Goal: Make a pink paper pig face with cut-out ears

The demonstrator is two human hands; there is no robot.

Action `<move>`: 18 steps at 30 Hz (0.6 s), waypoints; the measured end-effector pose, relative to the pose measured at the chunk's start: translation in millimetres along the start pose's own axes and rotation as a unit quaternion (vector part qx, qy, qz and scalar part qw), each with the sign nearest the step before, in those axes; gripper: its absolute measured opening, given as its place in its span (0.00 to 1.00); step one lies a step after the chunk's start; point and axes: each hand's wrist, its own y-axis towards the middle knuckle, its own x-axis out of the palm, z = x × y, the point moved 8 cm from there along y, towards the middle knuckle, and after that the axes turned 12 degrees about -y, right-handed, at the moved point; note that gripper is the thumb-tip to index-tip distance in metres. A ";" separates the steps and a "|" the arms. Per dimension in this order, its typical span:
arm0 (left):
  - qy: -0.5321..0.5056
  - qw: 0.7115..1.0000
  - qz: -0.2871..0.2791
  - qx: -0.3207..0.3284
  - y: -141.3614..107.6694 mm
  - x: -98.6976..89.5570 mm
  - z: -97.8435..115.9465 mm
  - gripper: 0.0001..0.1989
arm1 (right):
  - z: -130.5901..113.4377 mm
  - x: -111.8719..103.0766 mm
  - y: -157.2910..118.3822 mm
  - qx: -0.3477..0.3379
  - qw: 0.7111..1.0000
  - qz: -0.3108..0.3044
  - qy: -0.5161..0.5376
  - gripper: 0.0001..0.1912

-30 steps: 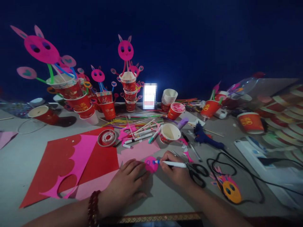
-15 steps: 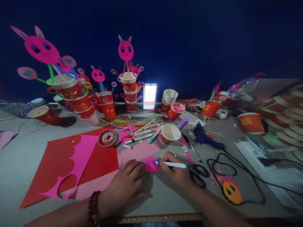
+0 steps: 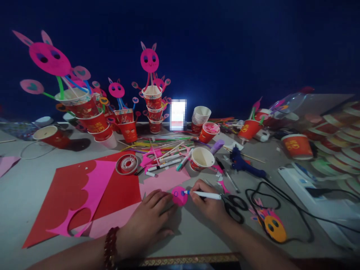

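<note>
Marker [image 3: 209,195] sat in the right hand [image 3: 209,206], pinched between thumb and fingers, blue tip at the right one of two blue eye marks on the pink disc [image 3: 178,200]. Left mark was a bare ring; right one looked filled, partly covered by the tip. Disc lay flat on the table [image 3: 197,240] between the hands, just below a pale pink sheet [image 3: 165,180]. Left hand [image 3: 152,213] lay palm down, fingers loosely extended, gripping nothing visible, fingertips at the disc's left edge; dark red bracelet [image 3: 110,245] on that wrist. Scissors [image 3: 229,209] just right of the right hand, handles showing, rest hidden. Orange face [image 3: 275,228] further right, glue gun [image 3: 247,167] above it. Left side: red sheet [image 3: 59,198] with a magenta offcut [image 3: 97,180] on it, tape roll [image 3: 127,164] near its top right corner. Beyond the hands: open cup [image 3: 199,167], loose pens [image 3: 168,164], straws [image 3: 163,144]. Back row: cup figures [image 3: 154,112] with pink heads, a lit, pixelated screen [image 3: 177,115], a cup stack [image 3: 201,116].
</note>
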 end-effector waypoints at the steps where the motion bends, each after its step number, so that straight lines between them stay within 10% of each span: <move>1: 0.000 1.000 0.001 0.001 0.0 0.0 0.0 0.33 | 0.8 -0.3 0.2 0.003 1.000 0.002 0.000 0.08; 18: -0.014 1.000 0.005 -0.001 0.2 -3.4 1.3 0.32 | -5.4 -3.3 0.5 -0.001 1.000 0.000 0.003 0.07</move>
